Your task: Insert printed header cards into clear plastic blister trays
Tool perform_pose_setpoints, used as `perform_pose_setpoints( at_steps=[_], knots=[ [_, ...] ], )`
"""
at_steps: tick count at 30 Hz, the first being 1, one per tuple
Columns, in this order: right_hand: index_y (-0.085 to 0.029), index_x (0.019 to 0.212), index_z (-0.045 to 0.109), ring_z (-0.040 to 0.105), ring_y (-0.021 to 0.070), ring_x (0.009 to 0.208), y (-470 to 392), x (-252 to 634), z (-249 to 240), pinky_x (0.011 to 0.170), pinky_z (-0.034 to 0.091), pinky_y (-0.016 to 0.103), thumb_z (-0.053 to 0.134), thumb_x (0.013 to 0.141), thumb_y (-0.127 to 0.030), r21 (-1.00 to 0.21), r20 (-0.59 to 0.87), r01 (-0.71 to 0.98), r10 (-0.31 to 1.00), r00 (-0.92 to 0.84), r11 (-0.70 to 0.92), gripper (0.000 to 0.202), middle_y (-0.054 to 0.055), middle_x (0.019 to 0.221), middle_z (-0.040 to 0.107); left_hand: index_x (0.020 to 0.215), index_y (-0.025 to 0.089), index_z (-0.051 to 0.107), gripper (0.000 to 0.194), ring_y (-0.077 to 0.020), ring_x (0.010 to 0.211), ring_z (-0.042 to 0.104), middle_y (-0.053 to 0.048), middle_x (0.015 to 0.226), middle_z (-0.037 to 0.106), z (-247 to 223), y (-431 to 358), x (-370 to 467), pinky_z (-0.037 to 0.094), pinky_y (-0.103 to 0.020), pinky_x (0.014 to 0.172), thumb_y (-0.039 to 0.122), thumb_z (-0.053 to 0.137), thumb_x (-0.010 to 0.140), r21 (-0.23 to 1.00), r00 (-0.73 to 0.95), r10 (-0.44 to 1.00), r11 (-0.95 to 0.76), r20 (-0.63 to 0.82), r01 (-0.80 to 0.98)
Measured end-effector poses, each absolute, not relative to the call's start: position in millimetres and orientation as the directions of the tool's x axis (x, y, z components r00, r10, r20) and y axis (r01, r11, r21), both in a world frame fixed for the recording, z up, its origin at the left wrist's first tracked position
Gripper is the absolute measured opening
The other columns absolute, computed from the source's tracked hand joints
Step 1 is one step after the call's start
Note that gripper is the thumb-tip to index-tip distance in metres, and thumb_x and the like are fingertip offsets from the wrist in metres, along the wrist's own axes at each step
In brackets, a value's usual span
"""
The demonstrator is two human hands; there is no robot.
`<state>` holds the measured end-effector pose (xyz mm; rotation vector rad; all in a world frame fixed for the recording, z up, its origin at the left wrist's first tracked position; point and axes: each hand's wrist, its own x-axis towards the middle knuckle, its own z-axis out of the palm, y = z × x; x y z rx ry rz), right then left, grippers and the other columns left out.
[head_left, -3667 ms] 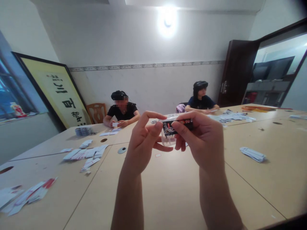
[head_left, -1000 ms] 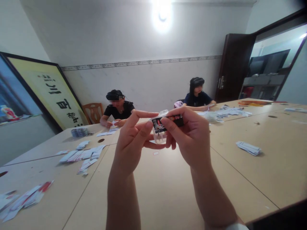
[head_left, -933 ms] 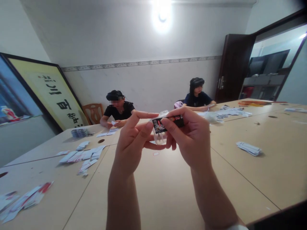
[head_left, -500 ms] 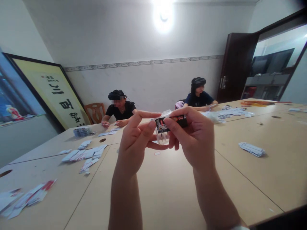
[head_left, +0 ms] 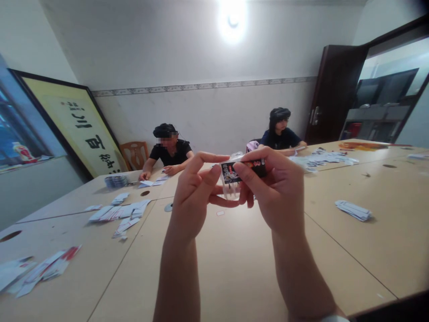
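At the near left, loose paper slips [head_left: 36, 272] are lying on the table [head_left: 234, 264], cut off by the frame edge. Farther in, a second spread of slips [head_left: 117, 213] is lying flat, with a stack of cards [head_left: 115, 181] beyond it. A framed calligraphy panel [head_left: 77, 129] is leaning against the far left wall. Two other people are sitting at the far side, one in a black shirt [head_left: 169, 154], one farther right [head_left: 280, 136]. Nothing is standing between you and your hands.

You are raising your left hand [head_left: 196, 201] above the table, index finger extended, thumb and middle finger closing toward the small dark packet [head_left: 243, 170]. Your right hand [head_left: 281, 192] is clamping that packet between thumb and fingers, just beside the left hand at centre. A clear piece under the packet is hard to make out. A small pile of slips [head_left: 353, 210] is lying at the right.
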<state>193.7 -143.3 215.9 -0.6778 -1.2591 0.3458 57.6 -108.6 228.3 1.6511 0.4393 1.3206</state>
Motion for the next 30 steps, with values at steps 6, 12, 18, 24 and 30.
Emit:
perform_pose_setpoints(
  at_steps=[6, 12, 18, 24, 30],
  knots=[
    [-0.023, 0.082, 0.063, 0.056, 0.0097, 0.038, -143.5, 193.5, 216.5, 0.032, 0.040, 0.019, 0.072, 0.086, -0.032, -0.645, 0.748, 0.118, 0.594, 0.297, 0.755, 0.014, -0.007, 0.052, 0.055, 0.106, 0.022, 0.063, 0.024, -0.0134, 0.054, 0.069, 0.005, 0.064, 0.055, 225.1, -106.4, 56.6, 0.062, -0.023, 0.050, 0.041, 0.066, 0.091, 0.830, 0.383, 0.738, -0.468, 0.556, -0.303],
    [-0.023, 0.080, 0.063, 0.057, 0.0106, 0.037, -145.1, 192.5, 218.4, 0.033, 0.042, 0.019, 0.072, 0.085, -0.027, -0.660, 0.726, 0.086, 0.605, 0.325, 0.746, 0.011, -0.008, 0.049, 0.055, 0.103, 0.020, 0.059, 0.025, -0.0127, 0.055, 0.070, 0.004, 0.067, 0.061, 225.3, -109.6, 60.7, 0.063, -0.023, 0.051, 0.041, 0.067, 0.091, 0.845, 0.399, 0.749, -0.421, 0.529, -0.329],
    [-0.022, 0.077, 0.064, 0.060, 0.0120, 0.037, -149.0, 191.6, 220.9, 0.033, 0.045, 0.020, 0.071, 0.083, -0.020, -0.675, 0.710, 0.072, 0.619, 0.336, 0.735, 0.009, -0.008, 0.048, 0.057, 0.104, 0.019, 0.058, 0.028, -0.0132, 0.054, 0.069, 0.003, 0.067, 0.063, 224.8, -109.8, 61.6, 0.063, -0.025, 0.052, 0.042, 0.067, 0.091, 0.845, 0.414, 0.740, -0.420, 0.529, -0.330],
    [-0.022, 0.077, 0.064, 0.059, 0.0114, 0.036, -149.2, 190.5, 220.4, 0.034, 0.047, 0.020, 0.070, 0.083, -0.017, -0.664, 0.715, 0.077, 0.602, 0.355, 0.744, 0.009, -0.008, 0.047, 0.057, 0.103, 0.019, 0.058, 0.027, -0.0122, 0.052, 0.068, 0.004, 0.066, 0.061, 223.6, -111.2, 65.8, 0.063, -0.025, 0.051, 0.042, 0.066, 0.092, 0.834, 0.403, 0.735, -0.427, 0.545, -0.350],
    [-0.021, 0.077, 0.065, 0.060, 0.0106, 0.038, -154.3, 190.4, 218.9, 0.034, 0.047, 0.019, 0.072, 0.083, -0.018, -0.609, 0.748, 0.119, 0.519, 0.414, 0.784, 0.010, -0.007, 0.049, 0.058, 0.104, 0.019, 0.057, 0.030, -0.0130, 0.052, 0.070, 0.005, 0.071, 0.060, 223.8, -95.9, 57.7, 0.061, -0.022, 0.046, 0.043, 0.068, 0.089, 0.817, 0.274, 0.775, -0.495, 0.569, -0.297]
  ],
)
